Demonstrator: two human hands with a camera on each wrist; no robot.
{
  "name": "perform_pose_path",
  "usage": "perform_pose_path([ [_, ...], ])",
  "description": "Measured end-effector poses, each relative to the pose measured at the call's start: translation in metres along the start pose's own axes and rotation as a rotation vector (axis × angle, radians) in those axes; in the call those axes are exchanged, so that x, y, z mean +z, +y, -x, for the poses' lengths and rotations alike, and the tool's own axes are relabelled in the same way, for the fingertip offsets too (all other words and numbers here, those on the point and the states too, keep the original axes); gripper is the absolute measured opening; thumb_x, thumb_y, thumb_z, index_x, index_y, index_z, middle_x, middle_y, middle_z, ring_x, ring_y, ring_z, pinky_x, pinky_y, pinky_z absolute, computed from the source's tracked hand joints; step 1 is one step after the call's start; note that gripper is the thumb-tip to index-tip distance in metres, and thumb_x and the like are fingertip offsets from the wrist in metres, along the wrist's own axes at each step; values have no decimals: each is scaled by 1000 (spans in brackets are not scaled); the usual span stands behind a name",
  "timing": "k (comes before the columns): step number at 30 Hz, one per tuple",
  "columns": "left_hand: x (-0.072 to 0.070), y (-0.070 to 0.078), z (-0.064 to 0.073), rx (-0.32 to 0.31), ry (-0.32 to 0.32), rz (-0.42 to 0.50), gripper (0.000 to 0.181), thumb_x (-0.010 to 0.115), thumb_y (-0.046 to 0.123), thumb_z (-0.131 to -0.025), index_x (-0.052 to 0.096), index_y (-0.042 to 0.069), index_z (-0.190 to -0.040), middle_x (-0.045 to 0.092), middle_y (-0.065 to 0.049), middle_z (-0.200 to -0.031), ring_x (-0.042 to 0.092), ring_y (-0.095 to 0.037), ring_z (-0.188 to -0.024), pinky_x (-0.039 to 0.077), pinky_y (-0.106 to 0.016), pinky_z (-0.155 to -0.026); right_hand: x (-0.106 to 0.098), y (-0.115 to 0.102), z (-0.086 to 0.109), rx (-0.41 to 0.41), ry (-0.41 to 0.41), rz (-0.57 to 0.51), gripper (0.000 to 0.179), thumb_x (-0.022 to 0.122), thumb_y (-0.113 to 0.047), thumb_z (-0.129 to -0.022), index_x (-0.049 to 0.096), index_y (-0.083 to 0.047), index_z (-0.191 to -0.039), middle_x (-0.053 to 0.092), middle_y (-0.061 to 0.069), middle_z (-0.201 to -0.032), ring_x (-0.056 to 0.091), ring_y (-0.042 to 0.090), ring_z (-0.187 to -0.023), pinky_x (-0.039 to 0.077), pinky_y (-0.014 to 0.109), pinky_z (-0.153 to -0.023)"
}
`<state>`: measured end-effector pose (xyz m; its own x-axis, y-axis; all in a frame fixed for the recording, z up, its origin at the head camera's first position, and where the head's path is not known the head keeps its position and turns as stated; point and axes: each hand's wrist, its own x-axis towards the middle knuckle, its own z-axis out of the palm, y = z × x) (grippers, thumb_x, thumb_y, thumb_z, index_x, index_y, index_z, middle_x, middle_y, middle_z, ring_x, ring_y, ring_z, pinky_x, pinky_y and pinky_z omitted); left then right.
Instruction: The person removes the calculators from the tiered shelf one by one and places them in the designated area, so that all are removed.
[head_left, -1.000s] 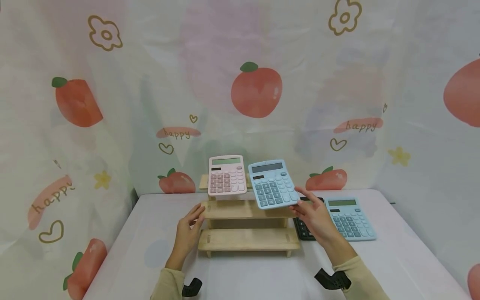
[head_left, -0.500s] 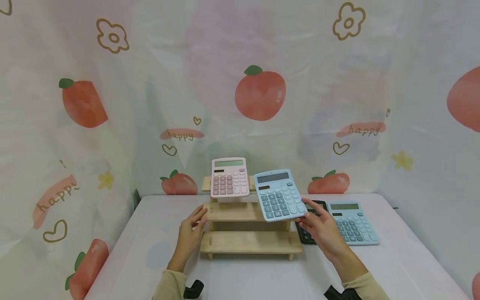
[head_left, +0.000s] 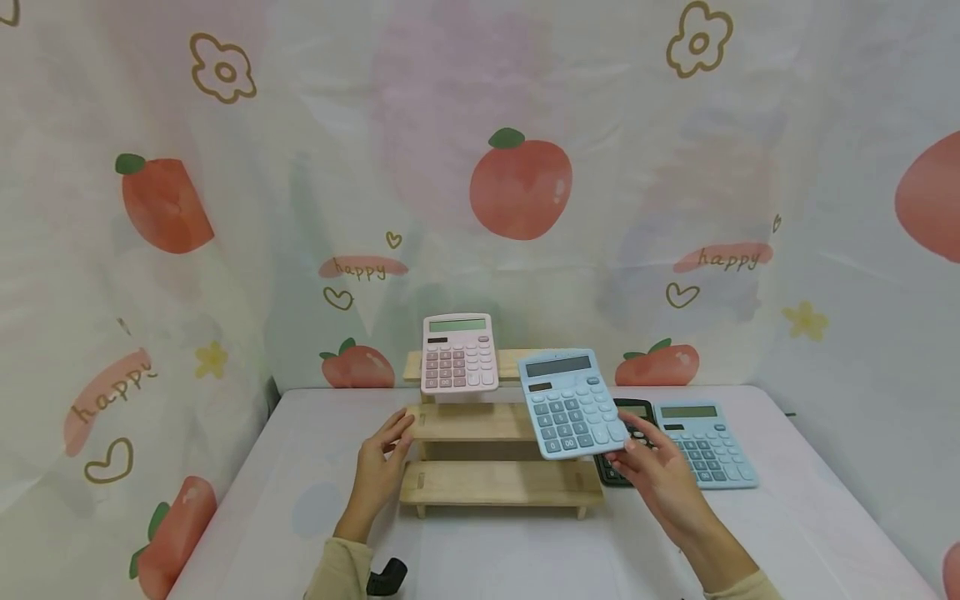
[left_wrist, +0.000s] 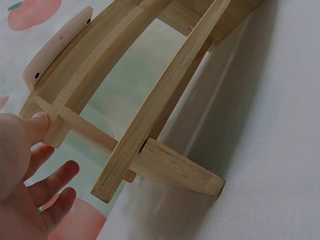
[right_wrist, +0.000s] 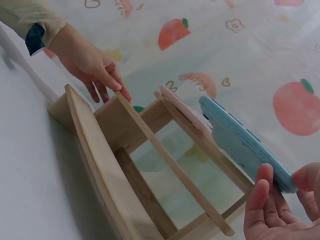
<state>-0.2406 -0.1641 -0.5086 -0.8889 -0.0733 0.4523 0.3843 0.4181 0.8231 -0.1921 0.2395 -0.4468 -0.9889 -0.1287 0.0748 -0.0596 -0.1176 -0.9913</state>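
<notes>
In the head view, my right hand [head_left: 667,482] pinches the lower right corner of a light blue calculator [head_left: 572,406], with the thumb on its face side and fingers behind. The calculator hangs tilted in the air before the right part of a three-tier wooden shelf [head_left: 501,484]. My left hand [head_left: 380,467] grips the left end of the middle tier; the left wrist view shows the thumb [left_wrist: 37,126] on the board's end and the other fingers spread below. A pink calculator [head_left: 459,353] leans upright on the left of the top tier.
Right of the shelf, a black calculator [head_left: 613,468] lies partly hidden behind my right hand and the held calculator. A second light blue calculator [head_left: 716,471] lies beside it on the white table [head_left: 817,517]. A patterned cloth backdrop [head_left: 592,108] encloses the table.
My right hand has brought the light blue calculator down and to the right, away from the top tier and the pink calculator. The left hand keeps its grip on the shelf.
</notes>
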Motion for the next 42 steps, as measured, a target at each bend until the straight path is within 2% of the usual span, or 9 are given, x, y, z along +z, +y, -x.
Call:
perform_pose_path([
  [10, 0, -1, -1, 15, -1, -3, 34, 64, 9, -98, 66, -3, -130, 59, -20, -143, 58, -40, -131, 53, -23, -83, -5, 6, 12, 95, 50, 2, 54, 49, -20, -108, 27, -6, -155, 66, -11, -112, 66, 7, -95, 54, 18, -88],
  [15, -1, -1, 0, 2, -6, -1, 35, 64, 11, -98, 66, -2, -131, 59, -19, -145, 58, -38, -132, 52, -24, -83, -9, 8, 20, 114, 67, 3, 52, 48, -20, -108, 28, -8, -155, 66, -10, -108, 66, 7, -96, 54, 19, -87],
  [21, -1, -1, 0, 8, -2, 7, 34, 64, 12, -98, 67, -2, -130, 59, -19, -144, 58, -37, -132, 53, -25, -84, -17, 11, 31, 166, 109, 10, 50, 49, -22, -108, 31, -14, -153, 68, -11, -106, 67, 8, -95, 55, 19, -87],
  [25, -1, -1, -1, 17, 0, 14, 34, 64, 11, -98, 67, -2, -130, 60, -20, -143, 59, -37, -131, 54, -25, -84, -25, 14, 39, 211, 130, 28, 54, 49, -25, -108, 27, -14, -156, 67, -13, -107, 67, 9, -96, 54, 18, -87],
  [28, -1, -1, -1, 15, -1, 13, 34, 65, 11, -98, 67, -2, -130, 60, -20, -143, 59, -37, -131, 54, -25, -83, -32, 18, 44, 227, 143, 23, 46, 49, -24, -108, 35, -22, -152, 67, -14, -107, 67, 8, -96, 54, 17, -87],
  [32, -1, -2, 0, 4, -9, 8, 35, 64, 12, -99, 67, -1, -131, 59, -19, -144, 58, -37, -132, 53, -24, -84, -40, 25, 49, 192, 137, -12, 31, 48, -20, -108, 49, -37, -134, 68, -14, -107, 67, 9, -94, 55, 18, -85],
  [38, -2, -1, 0, -8, -18, 0, 36, 64, 14, -99, 66, 0, -132, 59, -18, -145, 57, -35, -133, 53, -25, -85, -49, 34, 58, 121, 123, -73, 38, 47, -12, -108, 60, -45, -121, 70, -11, -104, 68, 8, -91, 57, 19, -82],
  [42, -1, 0, -1, -11, -14, 11, 35, 64, 13, -99, 66, -1, -131, 59, -18, -145, 57, -36, -134, 53, -24, -85, -54, 36, 63, 149, 160, -65, 39, 49, -12, -107, 60, -47, -117, 71, -8, -97, 69, 8, -89, 58, 20, -80],
])
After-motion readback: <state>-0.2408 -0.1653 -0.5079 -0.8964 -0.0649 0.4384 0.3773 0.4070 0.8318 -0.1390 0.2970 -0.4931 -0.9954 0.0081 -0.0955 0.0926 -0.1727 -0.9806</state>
